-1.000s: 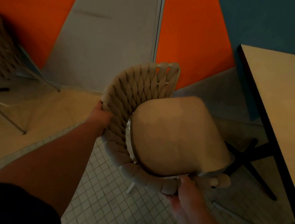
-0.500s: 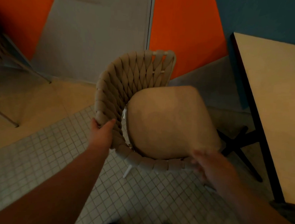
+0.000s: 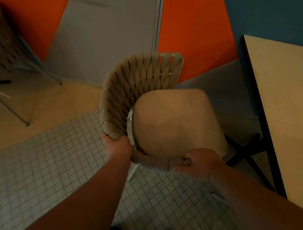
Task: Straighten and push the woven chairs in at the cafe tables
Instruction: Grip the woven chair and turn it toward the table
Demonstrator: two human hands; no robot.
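- The wall (image 3: 105,34) behind is painted in slanted orange, grey and blue panels.
- The floor (image 3: 49,162) is small square mosaic tile near the camera and larger beige tile farther off.
- A table (image 3: 283,103) with a pale top and dark edge runs down the right side. Its black cross base (image 3: 244,152) shows beneath.
- The woven chair (image 3: 131,82) stands in the middle on the mosaic tile, just beside the table's left edge. It sits at an angle to the table, and its curved backrest of thick beige straps faces left and toward the camera.
- A tan seat cushion (image 3: 174,122) fills the chair. Its far right corner lies near the table base.
- A second woven chair (image 3: 4,52) is partly seen at the left edge, well apart from the first.
- The right hand (image 3: 200,163) grasps the near end of the backrest rim. Its fingers curl over the top and the thumb lies along the outer side.
- The left hand (image 3: 117,148) is clenched round the rim at its near left curve, fingers wrapped over the straps.
- One white chair leg (image 3: 132,171) shows below the rim, between the two forearms.
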